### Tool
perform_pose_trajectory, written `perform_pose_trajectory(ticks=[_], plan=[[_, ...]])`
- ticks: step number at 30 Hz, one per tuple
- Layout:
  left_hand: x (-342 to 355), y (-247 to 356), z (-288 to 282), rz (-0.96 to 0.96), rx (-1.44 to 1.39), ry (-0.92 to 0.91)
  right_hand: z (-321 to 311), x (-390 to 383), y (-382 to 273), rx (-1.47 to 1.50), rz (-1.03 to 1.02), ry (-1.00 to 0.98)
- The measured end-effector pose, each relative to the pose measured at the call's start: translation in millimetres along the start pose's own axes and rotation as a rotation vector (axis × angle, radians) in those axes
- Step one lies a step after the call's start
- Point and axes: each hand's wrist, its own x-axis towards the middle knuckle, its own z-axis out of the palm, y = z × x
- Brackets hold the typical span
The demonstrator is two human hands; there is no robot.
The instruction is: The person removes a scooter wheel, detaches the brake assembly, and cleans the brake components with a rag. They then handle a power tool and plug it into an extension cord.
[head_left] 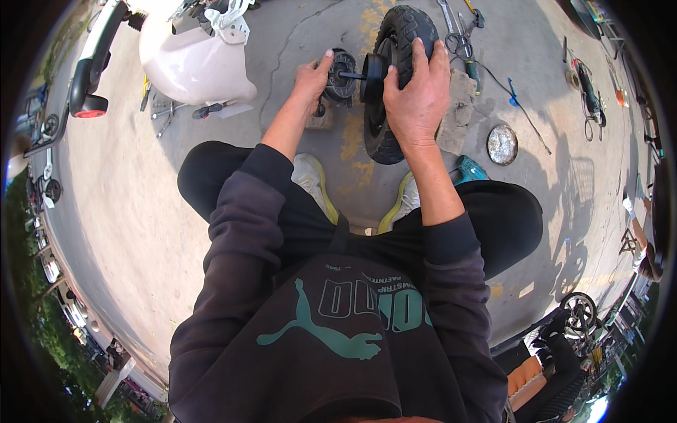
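Observation:
My left hand (310,82) is closed on a round dark motor core (343,86), its thumb raised along the left edge. A shaft (351,75) runs from the core toward the black cylindrical hub of an upright tyred wheel (384,141). My right hand (417,95) grips that wheel from above, fingers over the tread and thumb beside the hub. The core and wheel stand apart, side by side. A stained block (462,116) lies right of the wheel, and another small block (319,121) is under the core.
Wrenches and scissors (458,39), a cable (529,120), a round metal dish (502,144) and a teal power tool (471,169) lie at right. A white scooter body panel (190,63) is upper left. Another person (642,247) is at far right, near a parked bike (578,314).

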Motion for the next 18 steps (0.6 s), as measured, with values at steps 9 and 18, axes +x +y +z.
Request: perform_pose_trajectory(ticks=[9, 18], plan=[[-24, 24, 15, 0.053, 0.308, -0.035, 5, -1, -9, 0.02, -0.032, -0.001], [-50, 30, 30, -0.13, 0.023, -0.241, 4, 2, -10, 0.168, -0.033, -0.007]])
